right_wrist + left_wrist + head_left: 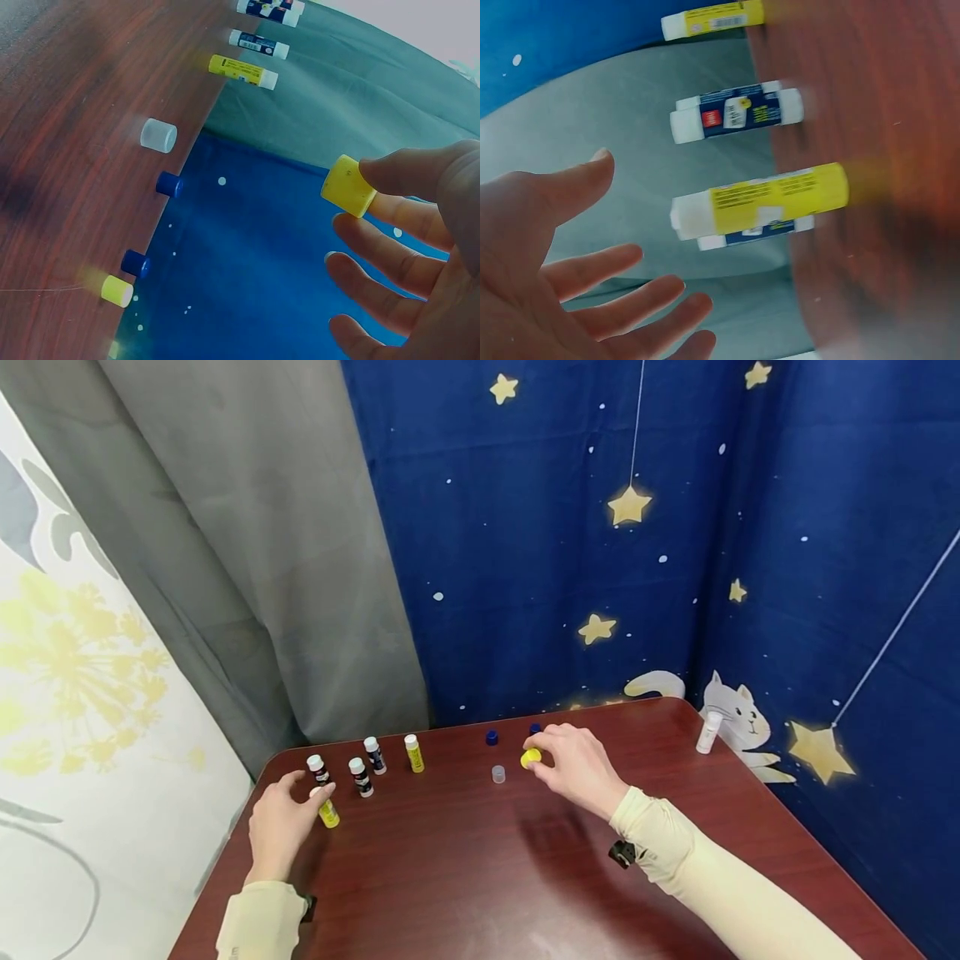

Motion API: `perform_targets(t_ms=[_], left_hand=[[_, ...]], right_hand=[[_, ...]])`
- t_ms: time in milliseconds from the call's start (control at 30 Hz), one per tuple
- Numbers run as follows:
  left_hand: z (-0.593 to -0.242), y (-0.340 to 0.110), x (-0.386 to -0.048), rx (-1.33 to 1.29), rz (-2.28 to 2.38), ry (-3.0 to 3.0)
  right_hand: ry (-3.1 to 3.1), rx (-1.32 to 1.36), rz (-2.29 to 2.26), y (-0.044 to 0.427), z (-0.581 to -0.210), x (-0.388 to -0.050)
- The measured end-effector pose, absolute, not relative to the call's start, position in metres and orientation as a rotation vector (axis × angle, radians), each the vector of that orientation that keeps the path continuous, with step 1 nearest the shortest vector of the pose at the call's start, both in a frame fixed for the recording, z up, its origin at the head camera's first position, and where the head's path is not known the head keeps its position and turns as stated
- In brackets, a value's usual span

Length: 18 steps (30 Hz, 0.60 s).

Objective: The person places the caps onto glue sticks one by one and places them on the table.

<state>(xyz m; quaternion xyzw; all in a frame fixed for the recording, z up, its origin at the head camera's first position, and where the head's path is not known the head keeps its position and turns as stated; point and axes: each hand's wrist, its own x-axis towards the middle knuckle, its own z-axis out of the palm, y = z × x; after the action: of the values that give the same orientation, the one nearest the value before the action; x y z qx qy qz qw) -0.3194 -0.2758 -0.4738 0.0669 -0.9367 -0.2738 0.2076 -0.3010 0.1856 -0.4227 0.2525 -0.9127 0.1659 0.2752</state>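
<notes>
My left hand (281,828) is spread beside a standing yellow glue stick (328,814) with a white cap. In the left wrist view a gap separates the fingers of this hand (622,262) from the yellow stick (772,199), and a dark-blue-labelled stick (761,232) stands partly hidden behind it. My right hand (581,772) pinches a yellow cap (530,757) between thumb and index finger, above the table. The right wrist view shows the yellow cap (348,186) in the right hand (405,247), other fingers loosely bent.
Blue-labelled sticks (361,777) and another yellow stick (414,754) stand at the back left. A clear cap (498,774), two blue caps (169,184) and another yellow cap (117,291) sit near the back edge. A white stick (708,733) stands at the far right corner.
</notes>
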Motion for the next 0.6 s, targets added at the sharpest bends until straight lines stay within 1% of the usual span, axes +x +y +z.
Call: perform_targets(t_ms=[400,600], left_hand=[[-0.496,-0.285,-0.324,0.234,-0.922,-2.626],[-0.506,-0.286,-0.328,0.305,-1.024,-2.573]], right_hand=[[-2.454,0.669,0.463,0.184,-0.432,-0.301],[-2.453,0.675,0.465,0.184,-0.435,-0.301]])
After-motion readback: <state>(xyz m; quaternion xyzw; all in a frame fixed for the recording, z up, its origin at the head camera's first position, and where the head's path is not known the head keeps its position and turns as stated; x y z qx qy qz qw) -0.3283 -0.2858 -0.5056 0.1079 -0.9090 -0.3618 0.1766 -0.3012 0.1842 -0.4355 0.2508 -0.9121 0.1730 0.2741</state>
